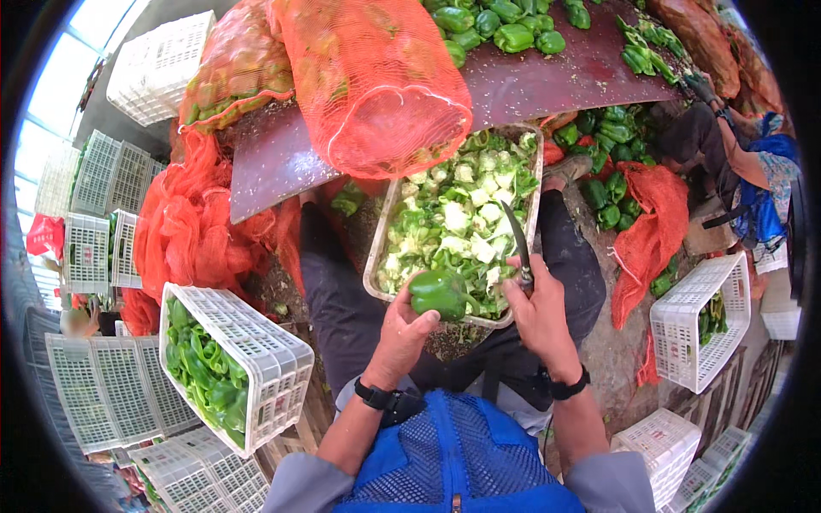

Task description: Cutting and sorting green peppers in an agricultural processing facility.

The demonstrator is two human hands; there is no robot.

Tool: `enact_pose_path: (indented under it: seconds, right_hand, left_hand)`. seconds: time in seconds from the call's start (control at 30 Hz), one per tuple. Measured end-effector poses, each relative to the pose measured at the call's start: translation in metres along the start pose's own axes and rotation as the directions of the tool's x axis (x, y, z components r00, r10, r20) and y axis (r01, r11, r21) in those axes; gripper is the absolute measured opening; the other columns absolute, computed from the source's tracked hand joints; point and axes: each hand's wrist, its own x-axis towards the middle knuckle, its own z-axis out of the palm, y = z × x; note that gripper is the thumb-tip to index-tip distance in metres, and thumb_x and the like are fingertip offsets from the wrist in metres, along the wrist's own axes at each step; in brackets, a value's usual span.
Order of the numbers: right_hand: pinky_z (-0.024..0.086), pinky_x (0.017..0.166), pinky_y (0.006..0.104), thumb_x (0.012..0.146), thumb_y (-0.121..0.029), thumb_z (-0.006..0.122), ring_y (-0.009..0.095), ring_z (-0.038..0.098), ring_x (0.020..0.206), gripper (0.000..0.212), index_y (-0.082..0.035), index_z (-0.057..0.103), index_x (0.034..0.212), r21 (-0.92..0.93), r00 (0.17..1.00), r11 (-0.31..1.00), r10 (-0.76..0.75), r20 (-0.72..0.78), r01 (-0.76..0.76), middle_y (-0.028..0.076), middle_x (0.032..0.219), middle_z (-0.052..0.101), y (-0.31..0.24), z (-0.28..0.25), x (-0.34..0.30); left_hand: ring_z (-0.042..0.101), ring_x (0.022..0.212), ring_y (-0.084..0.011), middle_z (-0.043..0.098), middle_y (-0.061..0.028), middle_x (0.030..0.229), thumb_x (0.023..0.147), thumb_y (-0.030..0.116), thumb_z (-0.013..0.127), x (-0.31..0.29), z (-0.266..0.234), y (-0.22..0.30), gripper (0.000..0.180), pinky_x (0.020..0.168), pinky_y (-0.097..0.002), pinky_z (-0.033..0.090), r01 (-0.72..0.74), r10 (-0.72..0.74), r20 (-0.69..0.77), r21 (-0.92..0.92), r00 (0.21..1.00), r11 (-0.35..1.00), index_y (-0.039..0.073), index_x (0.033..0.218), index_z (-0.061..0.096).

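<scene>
Over the near end of a white tray (374,256), my left hand (400,335) is closed around a whole green bell pepper (439,295). To its right, my right hand (539,308) grips a knife (516,232), its dark curved blade pointing up and away from me. The blade is apart from the pepper. Inside the tray, between my knees, lies a heap of cut pepper cores and green scraps (457,218). An orange mesh bag (376,94) hangs over the board's edge and covers the tray's far left corner.
A dark red board (530,85) holds several green peppers (513,38). At my left stands a white crate (256,342) of peppers, near piled orange netting (184,227). Another crate (701,325) is at right. A co-worker (753,171) sits at far right.
</scene>
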Motion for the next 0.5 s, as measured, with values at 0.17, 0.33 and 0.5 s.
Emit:
enact_pose_path:
  seconds: [0.17,0.33,0.5]
  right_hand:
    - [0.055,0.068,0.0520,0.095,-0.010,0.070,0.042,0.071,0.076,0.049,-0.009,0.055,0.142,-0.260,0.997,0.962,-0.077,0.018,0.079,0.021,0.086,0.072,-0.013,0.024,-0.040]
    - [0.056,0.064,0.0493,0.086,-0.012,0.073,0.038,0.071,0.073,0.072,-0.006,0.048,0.154,-0.400,0.985,0.902,-0.117,0.128,0.160,0.018,0.090,0.072,-0.002,0.048,-0.054]
    - [0.056,0.064,0.0482,0.085,-0.010,0.073,0.036,0.072,0.074,0.077,-0.003,0.046,0.156,-0.435,0.974,0.873,-0.173,0.142,0.219,0.017,0.095,0.073,0.001,0.049,-0.051]
  left_hand:
    - [0.061,0.130,-0.0204,0.060,-0.0118,0.144,0.092,0.008,0.077,-0.001,0.010,-0.001,0.079,0.109,-0.0352,0.051,-0.079,0.082,-0.088,0.031,0.993,0.996,-0.004,0.159,0.037]
    - [0.064,0.126,-0.0212,0.062,-0.0135,0.142,0.091,-0.006,0.075,-0.006,0.018,-0.002,0.076,0.110,-0.0356,0.052,-0.145,0.164,-0.147,0.132,0.976,0.981,-0.005,0.158,0.039]
    - [0.068,0.120,-0.0204,0.065,-0.0140,0.138,0.088,-0.006,0.078,-0.008,0.021,-0.005,0.079,0.102,-0.0337,0.057,-0.238,0.278,-0.114,0.276,0.954,0.931,-0.004,0.157,0.041]
